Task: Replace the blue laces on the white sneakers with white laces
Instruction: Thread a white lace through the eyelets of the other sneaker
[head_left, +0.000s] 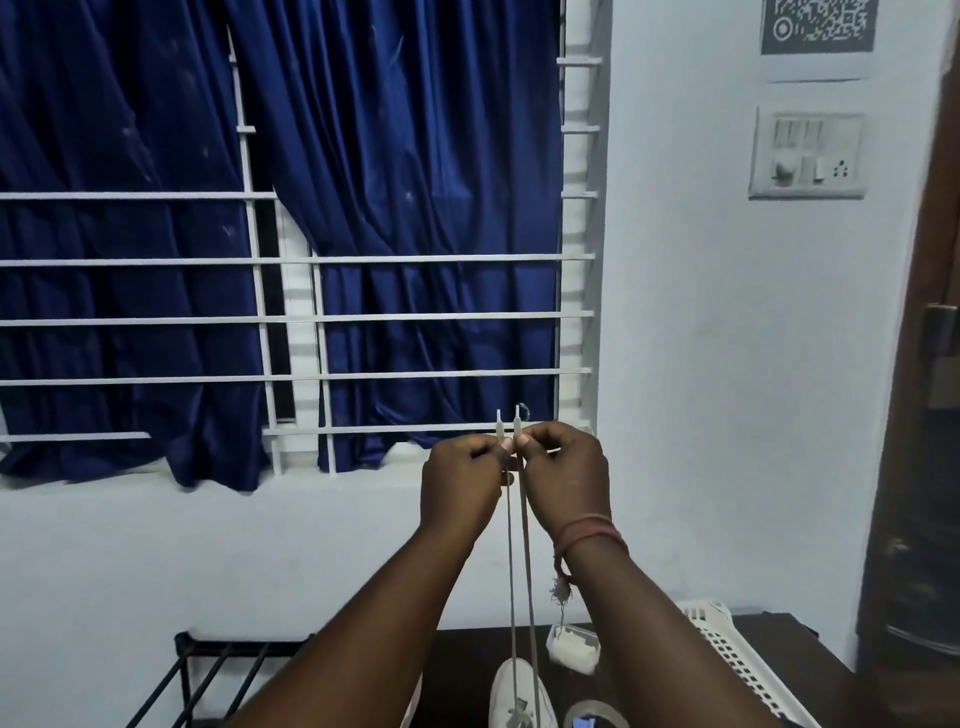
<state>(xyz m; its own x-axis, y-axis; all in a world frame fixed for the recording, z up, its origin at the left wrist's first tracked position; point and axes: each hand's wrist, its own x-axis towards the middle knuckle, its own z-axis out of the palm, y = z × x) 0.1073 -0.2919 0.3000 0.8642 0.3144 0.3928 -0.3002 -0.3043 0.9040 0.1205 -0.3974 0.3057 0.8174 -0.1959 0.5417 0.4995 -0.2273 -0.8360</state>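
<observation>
Pinching one tip each, the left hand (460, 486) and right hand (563, 475) hold the white lace (522, 561) taut above the sneaker (519, 696). Both ends are best levelled before more eyelets are threaded.

Dark table (810, 670): white sneaker (519, 696), white basket (743, 660).

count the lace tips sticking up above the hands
2: both lace tips side by side, one above the left hand, one above the right hand.
</observation>
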